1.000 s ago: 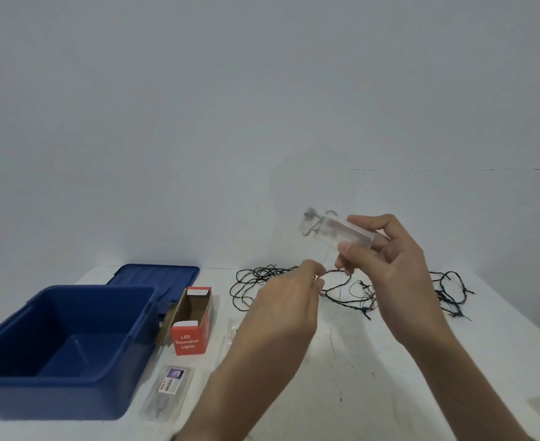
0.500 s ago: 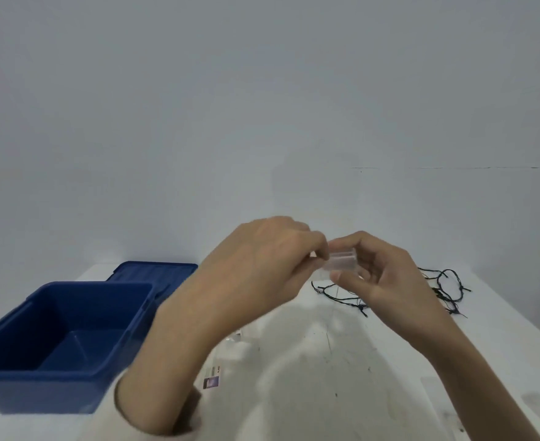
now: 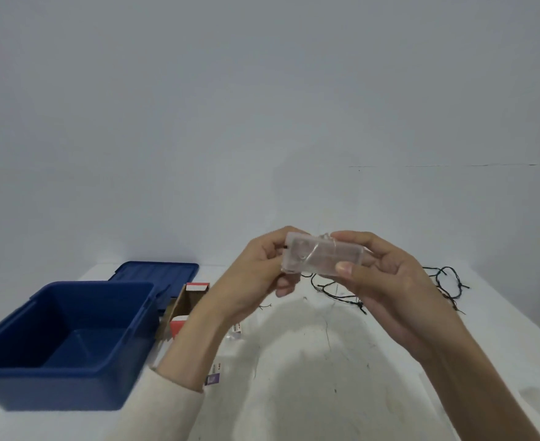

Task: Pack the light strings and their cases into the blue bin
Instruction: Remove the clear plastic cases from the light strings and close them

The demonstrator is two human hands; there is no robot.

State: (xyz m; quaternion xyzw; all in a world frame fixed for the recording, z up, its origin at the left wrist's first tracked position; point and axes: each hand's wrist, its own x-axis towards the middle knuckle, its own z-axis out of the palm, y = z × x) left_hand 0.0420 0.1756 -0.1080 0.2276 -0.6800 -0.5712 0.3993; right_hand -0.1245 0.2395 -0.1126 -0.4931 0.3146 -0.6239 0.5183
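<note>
Bin (image 3: 71,338): far left on my worktop (image 3: 342,377).
Lid (image 3: 157,275): behind the bin.
Carton (image 3: 186,308): just right of the bin.
Case (image 3: 321,259): between my 2 hands, above the worktop.
Light string (image 3: 444,281): behind my right hand (image 3: 386,288).

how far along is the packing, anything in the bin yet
Nothing looks packed: the blue bin shows only a bare floor, its lid lying behind it. In hand: the left hand and right hand both grip a clear plastic case above the table. Left to do: that case, the dark light string tangled behind the hands, and the open red box beside the bin.
</note>
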